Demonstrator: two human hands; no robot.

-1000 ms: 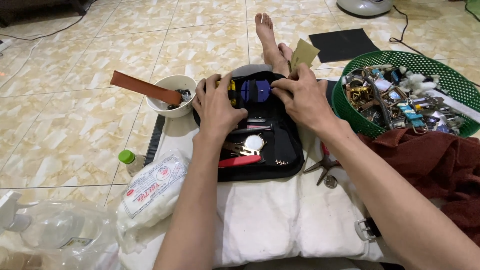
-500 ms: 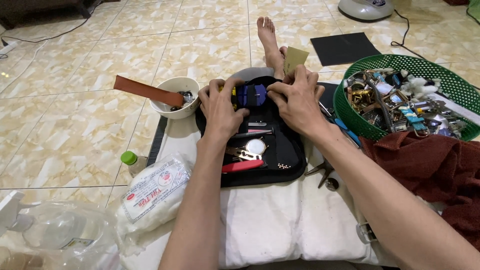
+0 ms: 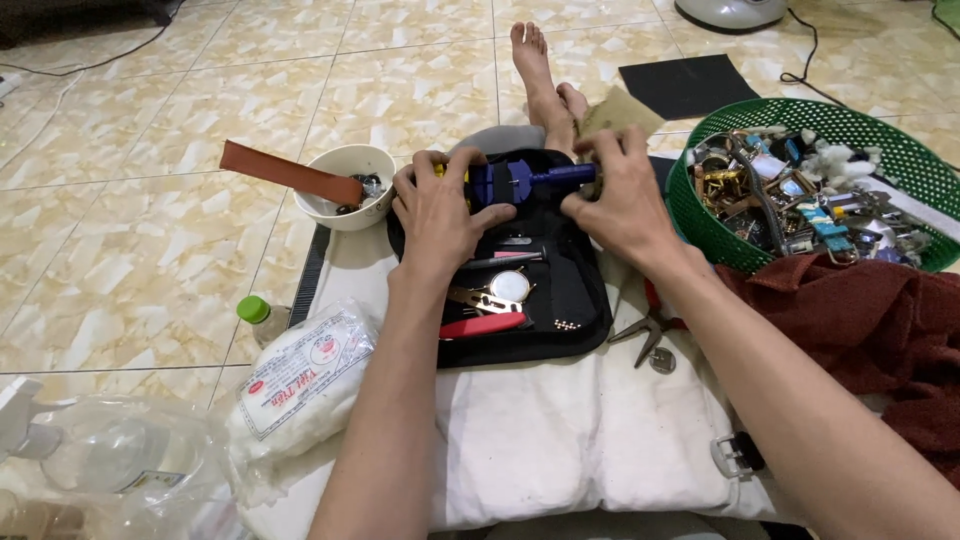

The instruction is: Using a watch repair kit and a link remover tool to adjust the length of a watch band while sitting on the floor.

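Both hands meet over the far end of an open black tool case point(image 3: 580, 300) that lies on a white cushion point(image 3: 560, 440) on the tiled floor. The left hand point(image 3: 440, 210) is closed around the body of a small blue tool point(image 3: 515, 180), fingers curled over its near side, while the right hand point(image 3: 615, 195) pinches the end of the tool's blue handle between thumb and fingertips. The tool sits just above the case's far edge, between the 2 hands. Inside the case, near the left wrist, lie a round watch face point(image 3: 509, 286), a red-handled tool point(image 3: 480, 325) and a few slim metal pieces. Just left of the case stands a white bowl point(image 3: 345, 165) with a brown leather strap point(image 3: 290, 172) leaning out of it. To the right, a green basket point(image 3: 700, 220) holds a jumble of watch parts, and pliers point(image 3: 645, 325) rest on the cushion beside a dark red cloth point(image 3: 860, 330).
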